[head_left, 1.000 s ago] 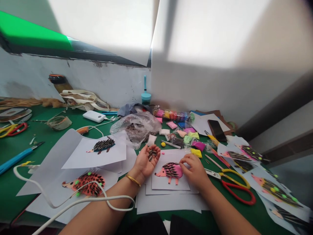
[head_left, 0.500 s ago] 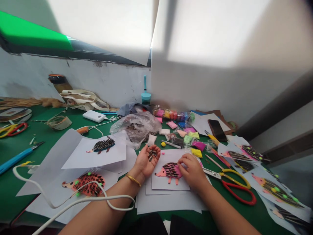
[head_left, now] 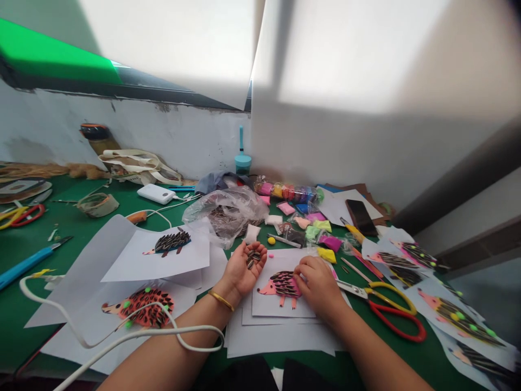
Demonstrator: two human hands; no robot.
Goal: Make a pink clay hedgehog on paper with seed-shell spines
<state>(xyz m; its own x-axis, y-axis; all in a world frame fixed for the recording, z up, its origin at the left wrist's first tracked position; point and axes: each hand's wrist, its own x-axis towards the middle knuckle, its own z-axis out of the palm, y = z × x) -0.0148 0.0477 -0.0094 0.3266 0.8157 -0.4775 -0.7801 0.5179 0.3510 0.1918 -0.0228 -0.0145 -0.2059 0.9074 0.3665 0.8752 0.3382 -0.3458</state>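
Observation:
Palm up and cupped, my left hand (head_left: 239, 272) holds a small pile of striped sunflower seeds (head_left: 253, 259). My right hand (head_left: 319, 285) rests over the right side of a pink clay hedgehog (head_left: 266, 288), its thumb and fingers drawn together at the hedgehog's back. Whatever sits between those fingertips is hidden. Rows of dark seeds cover much of the hedgehog's body, which lies on a white sheet of paper (head_left: 262, 310) atop more sheets. Beyond my left hand lies a clear plastic bag (head_left: 203, 209) with many seeds inside.
Scissors (head_left: 391, 301) with yellow and red handles lie right of my right hand. Several finished hedgehog pictures (head_left: 456, 317) overlap at the right; others lie left. A white cable (head_left: 163, 331) crosses my left forearm. Clay packets (head_left: 311, 233), a phone (head_left: 361, 217) and a power bank (head_left: 156, 193) lie farther back.
My right hand has shifted slightly left along the hedgehog's back. My left hand stays in place with the sunflower seeds in its palm.

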